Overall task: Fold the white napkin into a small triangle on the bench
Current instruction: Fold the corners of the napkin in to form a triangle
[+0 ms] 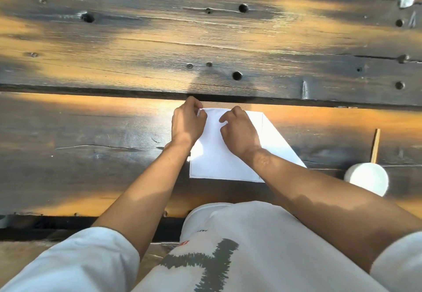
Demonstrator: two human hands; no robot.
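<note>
Bench [91, 131]: dark, worn wooden planks running left to right.
Napkin [219, 156]: white, flat near the bench's front edge, long axis front to back; a folded flap slants off its right side.
Cup [366, 178]: white, by the front edge, right of the napkin; contents not visible.
Left hand [187, 123]: pinches the napkin's far left corner.
Right hand [239, 131]: fingers curled, pressing on the napkin's far part.

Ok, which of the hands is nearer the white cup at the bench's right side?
Right. The right hand rests on the middle of the white napkin, on the side toward the white cup. The left hand pinches the napkin's far left corner, farther away.
</note>
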